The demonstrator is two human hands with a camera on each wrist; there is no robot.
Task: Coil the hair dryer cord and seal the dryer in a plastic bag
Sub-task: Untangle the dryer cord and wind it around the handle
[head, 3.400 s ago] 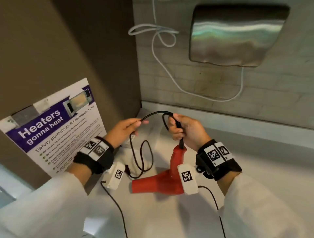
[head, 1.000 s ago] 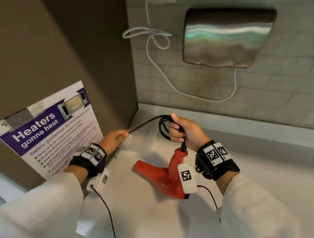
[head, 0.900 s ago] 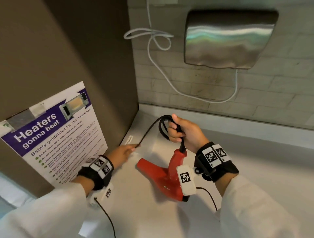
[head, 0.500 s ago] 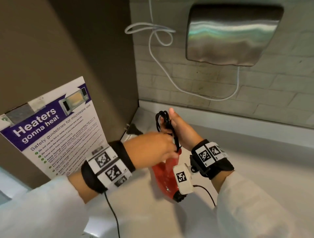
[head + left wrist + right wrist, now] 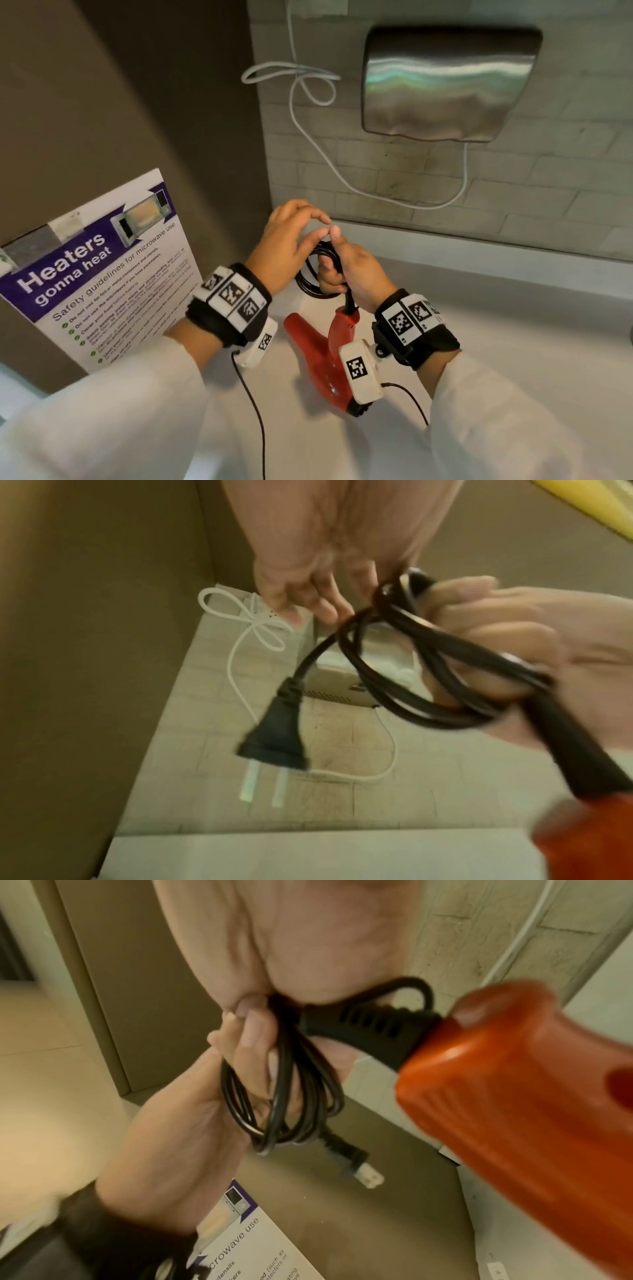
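Observation:
The red hair dryer [image 5: 318, 353] stands nozzle-down on the white counter [image 5: 513, 342], its handle pointing up. Its black cord [image 5: 313, 274] is gathered in several loops above the handle. My right hand [image 5: 334, 263] grips this coil with its fingers curled through the loops [image 5: 291, 1096]. My left hand [image 5: 315, 226] arches loosely over the top of the coil, its thumb tip beside my right forefinger. The plug [image 5: 274, 737] dangles free from the coil. The clear bag seen earlier in the counter's corner is hidden behind my left hand.
A microwave safety poster [image 5: 102, 267] leans on the brown partition [image 5: 137, 102] at the left. On the tiled back wall hang a steel hand dryer [image 5: 445, 82] and its looped white cable [image 5: 308, 102]. The counter stretches away to the right.
My left hand drew the cord's end out to the left, then carried it up to the coil. The last length now lies looped in my right hand, and the plug hangs free.

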